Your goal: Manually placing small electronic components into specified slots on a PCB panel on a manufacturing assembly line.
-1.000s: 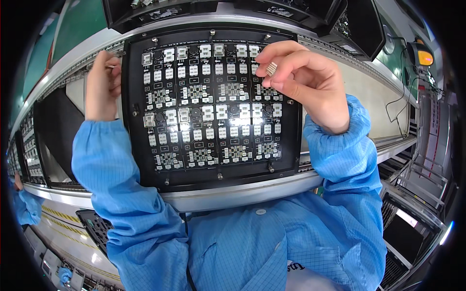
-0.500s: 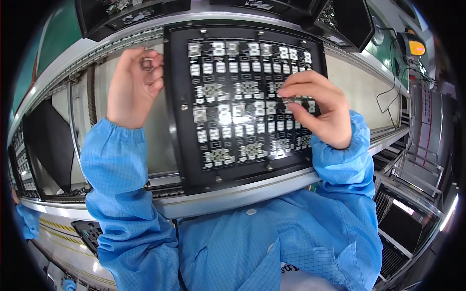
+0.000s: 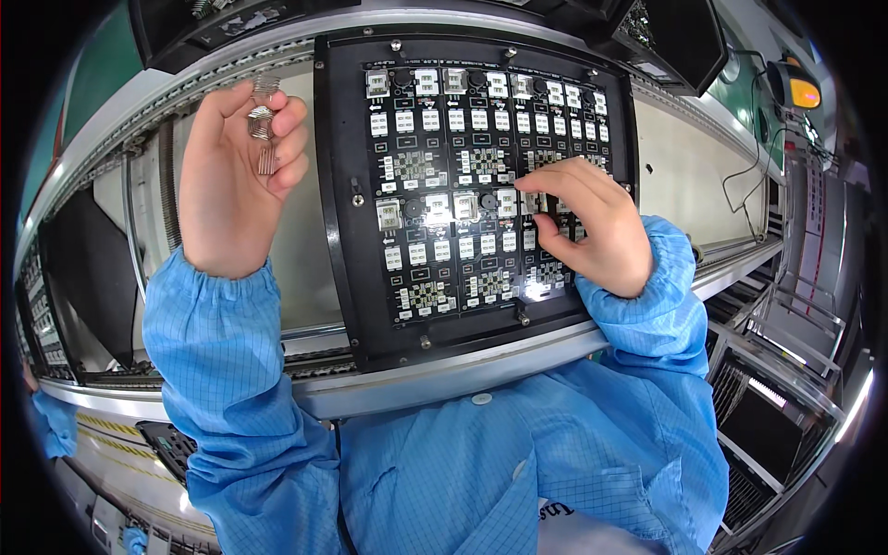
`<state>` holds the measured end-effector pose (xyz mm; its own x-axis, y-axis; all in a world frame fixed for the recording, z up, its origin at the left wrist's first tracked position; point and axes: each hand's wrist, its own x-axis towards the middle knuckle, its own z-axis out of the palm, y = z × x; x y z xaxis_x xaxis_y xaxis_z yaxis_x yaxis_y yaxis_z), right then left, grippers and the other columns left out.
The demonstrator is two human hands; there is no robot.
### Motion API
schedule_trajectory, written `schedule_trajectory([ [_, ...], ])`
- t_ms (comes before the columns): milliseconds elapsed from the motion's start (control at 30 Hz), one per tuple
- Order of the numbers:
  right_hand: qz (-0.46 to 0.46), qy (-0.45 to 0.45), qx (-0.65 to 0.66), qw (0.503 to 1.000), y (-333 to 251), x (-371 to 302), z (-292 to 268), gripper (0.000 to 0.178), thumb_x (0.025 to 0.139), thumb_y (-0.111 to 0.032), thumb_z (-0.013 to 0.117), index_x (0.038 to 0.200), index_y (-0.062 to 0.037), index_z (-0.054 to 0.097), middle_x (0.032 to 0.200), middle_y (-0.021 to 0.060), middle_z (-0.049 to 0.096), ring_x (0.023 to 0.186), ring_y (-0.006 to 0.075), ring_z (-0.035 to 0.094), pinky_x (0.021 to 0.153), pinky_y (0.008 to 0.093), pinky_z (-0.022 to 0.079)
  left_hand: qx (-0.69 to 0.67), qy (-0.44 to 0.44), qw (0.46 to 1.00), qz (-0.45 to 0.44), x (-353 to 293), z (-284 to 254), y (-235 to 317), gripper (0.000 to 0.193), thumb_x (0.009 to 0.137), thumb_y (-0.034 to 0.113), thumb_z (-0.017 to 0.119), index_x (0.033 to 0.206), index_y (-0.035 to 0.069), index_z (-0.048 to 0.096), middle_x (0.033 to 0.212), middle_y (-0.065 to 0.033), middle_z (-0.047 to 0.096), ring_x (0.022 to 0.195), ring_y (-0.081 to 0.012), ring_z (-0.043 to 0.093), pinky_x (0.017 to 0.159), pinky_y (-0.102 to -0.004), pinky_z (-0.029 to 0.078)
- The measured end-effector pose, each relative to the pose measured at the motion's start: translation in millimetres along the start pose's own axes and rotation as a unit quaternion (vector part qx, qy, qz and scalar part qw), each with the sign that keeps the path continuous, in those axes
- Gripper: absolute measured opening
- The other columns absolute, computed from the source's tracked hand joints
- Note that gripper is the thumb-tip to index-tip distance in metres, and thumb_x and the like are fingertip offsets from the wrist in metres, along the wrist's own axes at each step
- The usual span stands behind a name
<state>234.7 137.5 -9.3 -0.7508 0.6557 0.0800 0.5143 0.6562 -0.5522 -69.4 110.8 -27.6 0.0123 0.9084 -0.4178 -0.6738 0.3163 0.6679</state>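
Observation:
My left hand (image 3: 231,176) is raised palm up left of the board carrier, its fingers curled around several small silver ridged metal parts (image 3: 261,122). The parts show along the fingers. A black frame-like carrier (image 3: 338,277) holds a dark circuit board panel (image 3: 462,190) with rows of white and silver components. Over the right half of the panel, my right hand (image 3: 592,222) has thumb and forefinger at either side of a small silver metal part (image 3: 534,201) at the board's surface. The other fingers hide the components beneath them.
The carrier rests across a conveyor's metal rails (image 3: 444,363). Black bins (image 3: 666,42) with small metal parts stand beyond the far rail. An orange-lit device (image 3: 795,91) with cables is at far right; a slotted rack (image 3: 768,425) stands lower right. Another person's blue sleeve (image 3: 54,424) shows at far left.
My right hand has moved slightly left and down, bringing its small metal part to the board. My left hand has shifted slightly left and turned, showing more of the metal parts.

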Motion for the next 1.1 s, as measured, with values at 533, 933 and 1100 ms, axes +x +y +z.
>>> schedule_trajectory([
  [533,-0.043,0.017,-0.049,0.998,-2,0,2,0.037,0.068,0.009,0.064,0.104,-0.0012,0.059,0.095,0.0139,0.063,0.085,0.0311,0.061,0.073,0.0375,0.05,0.004,-0.022,1.0,0.007,-2,16,-7,0.024,0.091,0.029,0.045,0.085,0.006,0.046,0.073,-0.0023,0.046,0.058,-0.009,0.038,0.05,-0.0231,0.031],
  [933,-0.037,0.02,-0.066,0.997,-2,-5,1,0.041,0.07,0.006,0.066,0.11,-0.002,0.059,0.092,0.0124,0.063,0.085,0.0299,0.059,0.074,0.0374,0.049,0.035,-0.031,0.999,0.009,-10,37,-14,0.027,0.09,0.032,0.045,0.087,0.005,0.046,0.075,-0.0021,0.046,0.058,-0.0083,0.036,0.051,-0.0229,0.028],
  [1100,-0.024,0.008,-0.067,0.997,-1,-6,-4,0.04,0.069,0.005,0.068,0.108,-0.0018,0.06,0.094,0.0124,0.061,0.093,0.0304,0.055,0.081,0.037,0.046,0.065,-0.041,0.997,0.007,-15,46,-24,0.029,0.09,0.035,0.045,0.086,0.006,0.05,0.074,-0.0006,0.047,0.059,-0.0072,0.036,0.053,-0.0227,0.027],
])
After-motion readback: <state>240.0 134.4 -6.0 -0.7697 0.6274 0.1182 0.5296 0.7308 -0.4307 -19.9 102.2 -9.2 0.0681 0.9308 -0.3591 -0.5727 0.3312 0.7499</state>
